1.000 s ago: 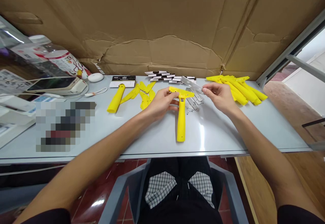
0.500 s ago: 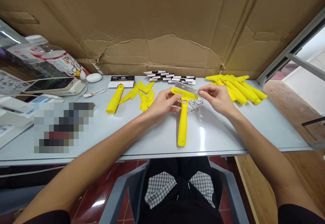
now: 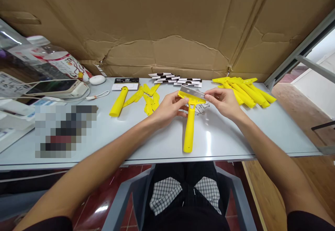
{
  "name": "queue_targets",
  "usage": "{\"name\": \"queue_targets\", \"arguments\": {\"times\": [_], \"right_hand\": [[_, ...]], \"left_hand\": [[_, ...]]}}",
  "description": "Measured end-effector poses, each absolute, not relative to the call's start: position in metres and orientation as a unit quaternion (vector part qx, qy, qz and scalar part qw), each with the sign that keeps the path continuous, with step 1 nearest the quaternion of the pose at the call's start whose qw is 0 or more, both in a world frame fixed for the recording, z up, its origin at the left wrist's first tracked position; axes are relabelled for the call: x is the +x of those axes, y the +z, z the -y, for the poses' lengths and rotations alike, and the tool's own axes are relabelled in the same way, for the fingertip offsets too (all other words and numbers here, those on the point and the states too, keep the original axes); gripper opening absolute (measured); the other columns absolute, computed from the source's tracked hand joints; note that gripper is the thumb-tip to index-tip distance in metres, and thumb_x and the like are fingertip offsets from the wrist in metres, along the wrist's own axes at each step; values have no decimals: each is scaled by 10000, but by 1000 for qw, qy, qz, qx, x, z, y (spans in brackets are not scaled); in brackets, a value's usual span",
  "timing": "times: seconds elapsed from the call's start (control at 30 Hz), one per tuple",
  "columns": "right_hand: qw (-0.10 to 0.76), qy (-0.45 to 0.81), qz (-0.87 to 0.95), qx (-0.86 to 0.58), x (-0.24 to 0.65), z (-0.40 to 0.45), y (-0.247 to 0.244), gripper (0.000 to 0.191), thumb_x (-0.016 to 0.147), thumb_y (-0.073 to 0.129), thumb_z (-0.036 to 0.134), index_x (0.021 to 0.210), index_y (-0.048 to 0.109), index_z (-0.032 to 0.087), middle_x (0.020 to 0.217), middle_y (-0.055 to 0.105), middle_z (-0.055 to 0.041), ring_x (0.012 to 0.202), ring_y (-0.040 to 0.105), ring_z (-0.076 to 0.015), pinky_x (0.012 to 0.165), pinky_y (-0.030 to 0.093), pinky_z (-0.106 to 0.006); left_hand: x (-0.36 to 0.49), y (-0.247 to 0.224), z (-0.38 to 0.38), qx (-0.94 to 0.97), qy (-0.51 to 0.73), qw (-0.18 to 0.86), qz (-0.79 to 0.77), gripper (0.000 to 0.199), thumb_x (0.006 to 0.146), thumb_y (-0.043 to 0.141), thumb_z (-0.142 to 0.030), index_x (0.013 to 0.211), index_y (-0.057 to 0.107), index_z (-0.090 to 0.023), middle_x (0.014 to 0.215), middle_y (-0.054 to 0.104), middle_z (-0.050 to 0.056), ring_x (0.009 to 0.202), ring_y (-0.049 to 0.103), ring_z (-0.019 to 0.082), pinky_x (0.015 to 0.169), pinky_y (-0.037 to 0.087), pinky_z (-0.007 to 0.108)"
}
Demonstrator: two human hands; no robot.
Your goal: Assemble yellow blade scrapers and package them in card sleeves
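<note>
Left hand [image 3: 170,110]: grasping the yellow scraper handle [image 3: 189,129] by the left of its head [image 3: 193,100].
Right hand [image 3: 226,102]: pinching the metal blade [image 3: 192,91] at its right end.
Scraper handle: mid-table [image 3: 235,136], butt toward the near edge.
Blade seating: apparently the step in hand; the next move seems to call for squaring blade to head.
</note>
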State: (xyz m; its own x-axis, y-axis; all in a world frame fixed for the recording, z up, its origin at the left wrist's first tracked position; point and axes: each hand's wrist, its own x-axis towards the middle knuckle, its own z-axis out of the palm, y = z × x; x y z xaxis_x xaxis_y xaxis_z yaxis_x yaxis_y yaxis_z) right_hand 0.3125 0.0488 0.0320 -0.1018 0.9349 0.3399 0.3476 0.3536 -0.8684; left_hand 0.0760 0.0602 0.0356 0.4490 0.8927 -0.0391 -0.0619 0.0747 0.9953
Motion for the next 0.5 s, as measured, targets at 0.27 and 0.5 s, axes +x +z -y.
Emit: {"name": "queue_targets", "arguments": {"times": [0.27, 0.5], "right_hand": [[479, 310, 671, -474, 312, -49, 33, 267, 868, 762, 433, 954, 802, 184, 857, 765, -61, 720, 639, -176, 674, 512, -343], [471, 289, 682, -480, 310, -49, 32, 223, 875, 754, 406, 901, 801, 190, 909, 754, -73, 782, 645, -185, 692, 515, -338]], "left_hand": [[75, 34, -60, 571, 374, 637, -359, 296, 910, 709, -364, 1132, 679, -170, 1199, 730, 141, 922, 747, 238, 626, 612, 299], [75, 31, -60, 575, 376, 631, -361, 230, 927, 696, -347, 1059, 648, -165, 1177, 721, 135, 927, 753, 236, 643, 626, 302]]}}
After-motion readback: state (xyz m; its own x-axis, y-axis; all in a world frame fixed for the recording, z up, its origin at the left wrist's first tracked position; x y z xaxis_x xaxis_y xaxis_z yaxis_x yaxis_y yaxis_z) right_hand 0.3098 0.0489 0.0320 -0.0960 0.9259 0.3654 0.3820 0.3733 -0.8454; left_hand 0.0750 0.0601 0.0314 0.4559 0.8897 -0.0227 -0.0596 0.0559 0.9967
